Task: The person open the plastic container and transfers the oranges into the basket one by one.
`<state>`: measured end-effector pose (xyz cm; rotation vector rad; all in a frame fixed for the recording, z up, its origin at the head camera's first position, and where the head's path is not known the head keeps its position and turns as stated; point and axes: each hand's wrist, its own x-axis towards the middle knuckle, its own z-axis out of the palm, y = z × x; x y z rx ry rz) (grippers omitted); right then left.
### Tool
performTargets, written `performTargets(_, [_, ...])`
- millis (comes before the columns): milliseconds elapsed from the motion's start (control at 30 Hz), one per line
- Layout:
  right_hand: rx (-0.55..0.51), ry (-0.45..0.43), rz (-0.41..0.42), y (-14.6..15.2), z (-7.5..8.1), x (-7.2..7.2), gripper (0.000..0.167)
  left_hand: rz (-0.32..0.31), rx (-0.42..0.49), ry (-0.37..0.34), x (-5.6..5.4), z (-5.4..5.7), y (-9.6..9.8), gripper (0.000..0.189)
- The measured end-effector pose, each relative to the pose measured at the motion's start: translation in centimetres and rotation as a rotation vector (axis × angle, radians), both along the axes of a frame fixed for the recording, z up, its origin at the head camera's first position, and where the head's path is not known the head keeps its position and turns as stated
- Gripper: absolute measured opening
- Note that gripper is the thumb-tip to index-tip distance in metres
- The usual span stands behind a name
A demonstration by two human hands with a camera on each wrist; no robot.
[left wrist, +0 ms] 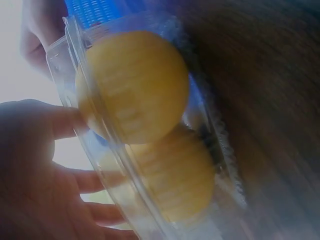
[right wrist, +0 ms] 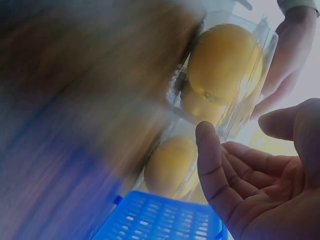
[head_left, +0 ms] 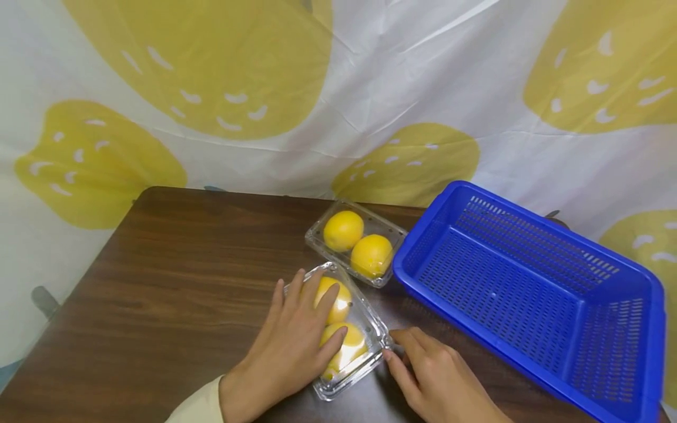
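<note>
A clear plastic clamshell box (head_left: 367, 314) with two yellow round fruits (head_left: 344, 343) inside lies on the table before me. My left hand (head_left: 293, 338) rests over its lid, fingers spread and thumb across the top. At the box's right corner is my right hand (head_left: 433, 367), index finger and thumb right at the rim. In the right wrist view its thumb and index finger (right wrist: 210, 155) stand apart, with the other fingers loosely bent. Behind, a second clear box (head_left: 317, 235) holds two more yellow fruits (head_left: 344, 230).
A blue perforated plastic basket (head_left: 492, 294) stands to the right, close beside the second box, with nothing in it. The dark wood table (head_left: 174, 294) reaches back to a white cloth (head_left: 254, 167) printed with yellow shapes.
</note>
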<state>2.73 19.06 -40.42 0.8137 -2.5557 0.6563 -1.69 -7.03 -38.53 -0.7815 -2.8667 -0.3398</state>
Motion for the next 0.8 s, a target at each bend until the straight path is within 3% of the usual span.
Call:
performTargets(233, [-0.027, 0.026, 0.091, -1.1, -0.6, 1.1, 0.031, 0.037, -0.008, -0.05, 0.0, 0.7, -0.7, 0.064])
performTargets(433, [-0.021, -0.023, 0.171, -2.3, -0.9, 2.1, 0.028, 0.045, 0.011, -0.068, 0.2, 1.0, -1.0, 0.064])
performTargets(667, [0.084, 0.035, 0.317, -4.0, -1.5, 2.7, 0.041, 0.01, 0.0, -0.054, 0.4, 1.1, -0.8, 0.064])
performTargets(800, [0.156, 0.02, 0.344, -4.8, -1.8, 3.4, 0.047, -0.008, -0.024, -0.055, 0.5, 1.2, -0.7, 0.065])
